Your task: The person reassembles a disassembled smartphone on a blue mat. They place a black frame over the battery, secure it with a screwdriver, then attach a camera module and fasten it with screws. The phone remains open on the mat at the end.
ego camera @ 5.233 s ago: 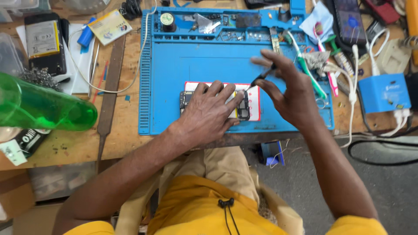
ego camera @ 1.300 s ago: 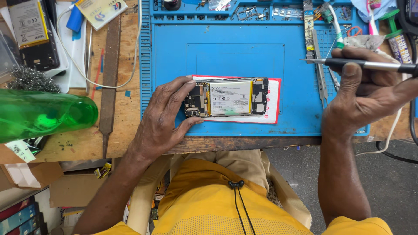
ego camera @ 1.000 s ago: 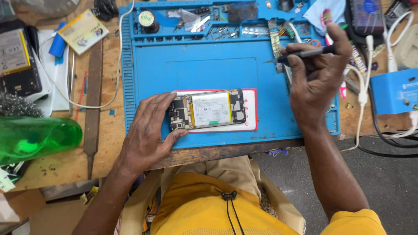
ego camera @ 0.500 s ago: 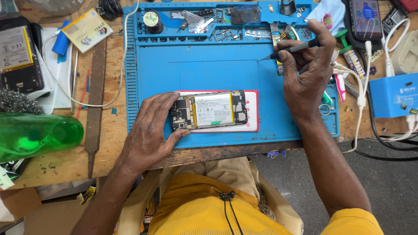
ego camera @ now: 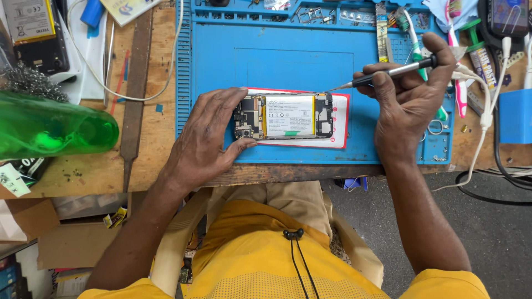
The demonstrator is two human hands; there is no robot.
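Blue silicone work mat [ego camera: 299, 61] covers centre of wooden bench [ego camera: 149, 149]. Opened phone [ego camera: 284, 116] lies on mat's near half, back cover off, on a white card w/ red edge [ego camera: 339, 119]. Pale battery fills its middle, circuit board at left end, smaller board at right end.

Left hand [ego camera: 208, 138] rests on phone's left end: fingers spread over far-left corner, thumb pressed against near-left edge, pinning it flat. Not closed around it, just bracing.

Right hand [ego camera: 407, 99] sits right of phone, over mat's right part. Fingers clenched round a slim screwdriver [ego camera: 388, 72], black handle w/ metal shaft, index laid along the top. Tool tilted, handle up to the far right, tip pointing left and down to phone's far-right corner. Tip is at or just beside the frame edge; can't tell if it's seated in a screw.

Around: mat's far tray strip holds small screws + parts. Green plastic bottle [ego camera: 52, 127] lies on its side at bench left, well apart from phone. Long metal file [ego camera: 134, 94] between bottle and mat. Another phone battery [ego camera: 30, 19] far left. White cable [ego camera: 482, 122] and misc tools right of mat, near right hand. Person wears yellow shirt [ego camera: 260, 260], seated at near edge.
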